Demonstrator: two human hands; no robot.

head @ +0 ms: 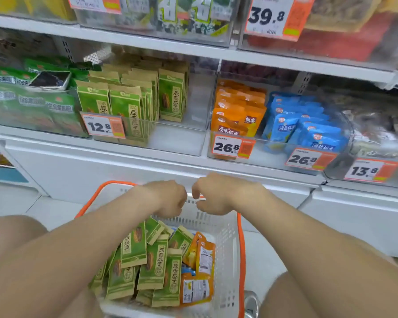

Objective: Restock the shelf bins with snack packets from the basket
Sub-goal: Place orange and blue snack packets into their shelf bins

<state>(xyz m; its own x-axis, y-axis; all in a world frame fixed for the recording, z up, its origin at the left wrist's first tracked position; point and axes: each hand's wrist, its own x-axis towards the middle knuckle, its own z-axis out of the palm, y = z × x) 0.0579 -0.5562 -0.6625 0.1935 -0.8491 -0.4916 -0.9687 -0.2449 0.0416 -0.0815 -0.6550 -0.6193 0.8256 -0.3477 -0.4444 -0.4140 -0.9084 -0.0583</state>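
Snack packets [156, 262] lie heaped in a white basket [225, 237] with an orange rim, which sits low in front of the person, between the knees and close to the white base of the shelving. Most of the heap is green and tan packets, with a few orange packets [201, 255] at its right side and a bit of blue showing between them. Both forearms reach forward over the basket, and the two hands meet above its far rim. The left hand [168, 198] is bent down at the wrist with its fingers curled under and hidden from view, so whether it has hold of anything cannot be told. The right hand [213, 196] faces it, just beside it, its fingers loosely curled inward with a small gap between thumb and fingers; nothing shows in its grasp, though it may be touching the rim. Above, on the shelf, a clear bin [170, 138] holds upright rows of the same green packets [115, 109] on its left side, leaving its right side bare, with a price tag [104, 127] reading 12.8 on its front. The next bin to the right holds orange pouches [237, 115] and blue pouches [308, 129], each tagged 26.8. Further green bags [30, 104] fill the bin at the far left.
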